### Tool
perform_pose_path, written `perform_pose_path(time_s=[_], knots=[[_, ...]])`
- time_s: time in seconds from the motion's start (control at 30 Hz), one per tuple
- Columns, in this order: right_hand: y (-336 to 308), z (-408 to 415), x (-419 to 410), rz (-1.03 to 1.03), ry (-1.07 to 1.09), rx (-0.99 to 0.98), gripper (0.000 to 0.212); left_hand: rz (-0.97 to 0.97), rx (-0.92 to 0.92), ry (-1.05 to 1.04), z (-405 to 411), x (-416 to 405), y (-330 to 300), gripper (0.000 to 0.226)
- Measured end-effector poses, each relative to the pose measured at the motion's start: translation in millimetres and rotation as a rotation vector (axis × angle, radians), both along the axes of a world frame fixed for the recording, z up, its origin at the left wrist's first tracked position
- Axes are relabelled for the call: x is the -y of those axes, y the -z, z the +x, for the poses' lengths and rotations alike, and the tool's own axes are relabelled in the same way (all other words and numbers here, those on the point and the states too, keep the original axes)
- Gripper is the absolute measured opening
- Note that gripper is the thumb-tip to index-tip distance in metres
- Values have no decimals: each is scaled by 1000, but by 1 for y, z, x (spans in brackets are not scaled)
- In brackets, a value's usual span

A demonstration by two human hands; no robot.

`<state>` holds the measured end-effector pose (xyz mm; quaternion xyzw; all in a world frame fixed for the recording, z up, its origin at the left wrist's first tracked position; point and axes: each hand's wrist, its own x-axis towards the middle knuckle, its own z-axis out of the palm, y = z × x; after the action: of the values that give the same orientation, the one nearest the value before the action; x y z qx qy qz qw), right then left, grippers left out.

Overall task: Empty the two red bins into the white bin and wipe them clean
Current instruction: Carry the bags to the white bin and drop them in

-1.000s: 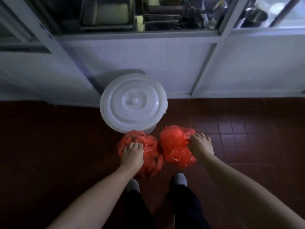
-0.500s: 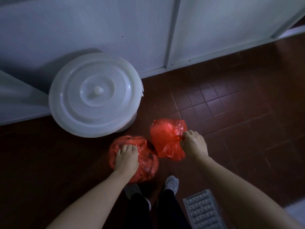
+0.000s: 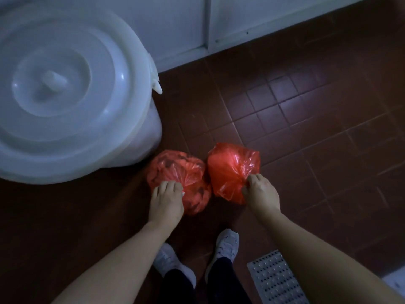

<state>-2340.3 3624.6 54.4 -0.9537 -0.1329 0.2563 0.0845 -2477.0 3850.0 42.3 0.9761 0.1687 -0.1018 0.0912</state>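
Red plastic, thin and crinkled, covers both small red bins on the dark red tiled floor (image 3: pixel 285 110). Left red bin (image 3: pixel 175 170) sits just beside the base of the white bin (image 3: pixel 151 132), dark contents showing through its liner; right red bin (image 3: pixel 232 165) stands just beside it, the two nearly touching. White bin's lid (image 3: pixel 65 88) is on, knob at centre, filling the upper left. Pale panelled wall (image 3: pixel 241 16) runs behind. Perforated metal floor grate (image 3: pixel 274 279) lies at lower right, near the right forearm. Two pale shoes (image 3: pixel 225 244) stand below the bins. Left hand (image 3: pixel 166 200) rests on top of the left bin, fingers curled in a grip on the gathered plastic. Right hand (image 3: pixel 260 191) pinches the bunched plastic at the right bin's near edge, grip closed tight on it. Against half a second ago: camera has dropped closer, white bin looms larger, upper wall is cropped out; both hands hold the same places on the bins.
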Motion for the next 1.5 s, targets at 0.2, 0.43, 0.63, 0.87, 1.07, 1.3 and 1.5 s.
perform_pose_path(time_s=[0.2, 0.43, 0.63, 0.87, 1.07, 1.3, 1.5], knots=[[36, -5, 6, 2, 103, -4, 19, -12, -46, -22, 6, -6, 35, 14], [32, -4, 2, -41, 130, 12, 36, -84, -215, -60, 15, -8, 32, 61], [10, -3, -10, -72, 77, 14, 43, -73, -215, -61, 17, -11, 9, 65], [-43, 10, -50, -61, -50, 2, 42, -15, -160, 8, 31, -34, -52, 58], [-108, 30, -107, -26, -160, 17, 31, 52, -19, 35, 55, -82, -131, 50], [-152, 43, -188, 10, -298, 114, 23, 113, 74, -118, 91, -190, -191, 46], [-137, 32, -243, 32, -248, 106, 25, 162, -29, -186, 110, -290, -175, 52]])
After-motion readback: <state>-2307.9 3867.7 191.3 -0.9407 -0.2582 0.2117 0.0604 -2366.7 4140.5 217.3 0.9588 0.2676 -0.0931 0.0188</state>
